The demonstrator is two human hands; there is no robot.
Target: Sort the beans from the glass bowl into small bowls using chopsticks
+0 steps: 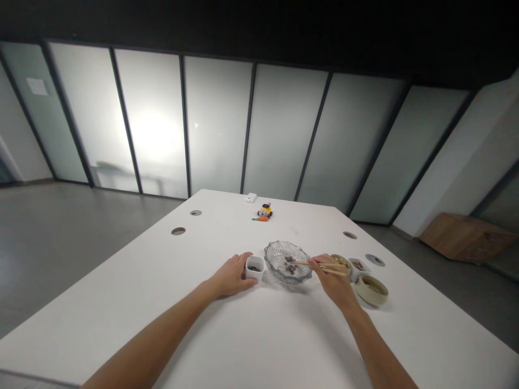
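Observation:
My left hand [234, 275] is closed around the left side of a small white square cup [254, 277] standing on the table. Small dark pieces [254, 268] lie inside that cup. Just right of it sits a clear glass bowl [278, 274] with a scalloped rim. Several dark brown pieces [290, 266] rest at its bottom. In my right hand [327, 276] is a pair of wooden chopsticks [300, 263], their tips down in the glass bowl among the dark pieces. Whether the tips grip a piece is too small to tell.
Right of my right hand stand a round beige bowl [372, 298], a small white cup [353, 276] with brownish contents and another beige bowl [339, 259] with pale pieces. Farther back are a yellow toy car [265, 210], a toy carrot [263, 219] and a white box [251, 198].

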